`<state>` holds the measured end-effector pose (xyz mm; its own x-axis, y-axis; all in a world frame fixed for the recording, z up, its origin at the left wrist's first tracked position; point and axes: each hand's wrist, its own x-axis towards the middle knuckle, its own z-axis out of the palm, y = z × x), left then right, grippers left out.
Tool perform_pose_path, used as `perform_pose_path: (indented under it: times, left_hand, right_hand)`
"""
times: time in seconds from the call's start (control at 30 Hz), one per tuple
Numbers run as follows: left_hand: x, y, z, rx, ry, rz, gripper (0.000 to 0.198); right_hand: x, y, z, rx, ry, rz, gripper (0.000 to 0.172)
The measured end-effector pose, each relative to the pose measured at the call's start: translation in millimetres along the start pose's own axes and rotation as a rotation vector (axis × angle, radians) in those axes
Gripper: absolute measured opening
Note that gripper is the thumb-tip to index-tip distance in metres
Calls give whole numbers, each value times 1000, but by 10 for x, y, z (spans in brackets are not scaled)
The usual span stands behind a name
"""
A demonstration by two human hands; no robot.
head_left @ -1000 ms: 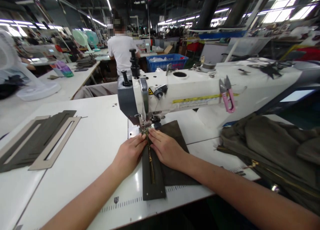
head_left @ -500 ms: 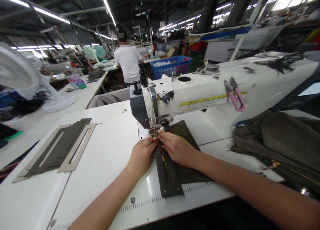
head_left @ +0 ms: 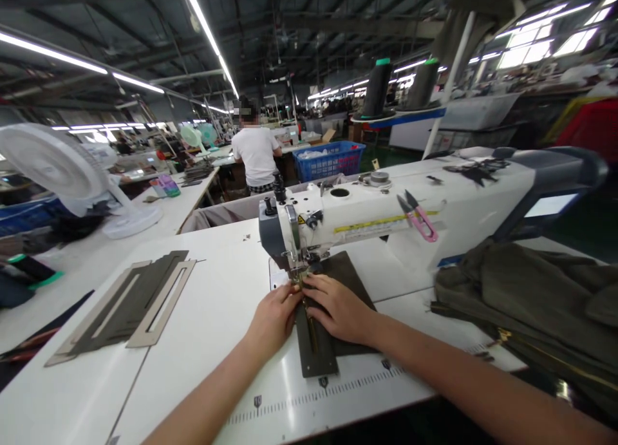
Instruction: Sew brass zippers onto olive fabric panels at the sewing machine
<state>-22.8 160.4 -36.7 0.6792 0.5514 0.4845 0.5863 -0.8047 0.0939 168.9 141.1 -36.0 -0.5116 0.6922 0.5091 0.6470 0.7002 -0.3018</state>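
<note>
A dark olive fabric piece with a brass zipper down its middle lies under the needle of a white sewing machine. My left hand rests flat on the fabric's left side, fingertips next to the presser foot. My right hand lies flat on the right side, fingers stretched toward the needle. Both hands press the fabric to the table and grip nothing.
Several slotted grey and beige cut panels lie at the left. A heap of olive fabric sits at the right. Pink thread snips hang on the machine arm. A white fan stands on a table at the left; a person in a white shirt stands near a blue basket.
The fabric has fed further under the needle, so less of it shows in front of my hands. The view has tilted upward and pulled back.
</note>
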Motion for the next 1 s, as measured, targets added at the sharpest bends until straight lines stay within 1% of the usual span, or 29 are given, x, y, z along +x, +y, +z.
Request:
perform_pose_path:
  times: [0.1, 0.13, 0.23, 0.33, 0.43, 0.5, 0.57, 0.67, 0.73, 0.8, 0.9, 1.0]
  left_hand:
    - [-63, 19, 0, -21, -15, -27, 35]
    - [-74, 23, 7, -33, -8, -48, 34]
    - [-79, 32, 26, -95, 34, -107, 32]
    - [-66, 37, 25, -119, 58, -119, 32]
    - [-61, 40, 3, -95, 60, -103, 30]
    - [-66, 51, -18, -77, 52, -78, 28]
    - [-81, 78, -43, -47, 25, -26, 26]
    - [-124, 148, -87, 33, -42, 58, 23]
    - [-160, 199, -109, 58, -72, 71, 23]
    - [-194, 239, -117, 31, -71, 56, 23]
    - [-230, 271, -102, -6, -39, 38, 22]
    - [-246, 288, -74, -4, -9, 13, 23]
  right_hand:
    - [-32, -136, 17, -8, 11, 60, 38]
    - [-14, -169, 32, -15, 9, 88, 38]
    - [92, -219, 98, -33, -1, 182, 25]
    - [184, -207, 154, -37, 12, 265, 12]
    - [179, -195, 151, -23, 24, 318, 10]
    - [116, -227, 108, -5, 13, 318, 10]
    - [12, -305, 40, -4, -19, 251, 14]
    - [-185, -478, -76, -72, -59, 60, 24]
    - [-307, -588, -140, -120, -85, -30, 34]
    - [-391, -660, -175, -148, -121, -61, 41]
    - [-433, -675, -144, -227, -126, -108, 39]
    - [-424, -610, -29, -328, -49, -181, 32]
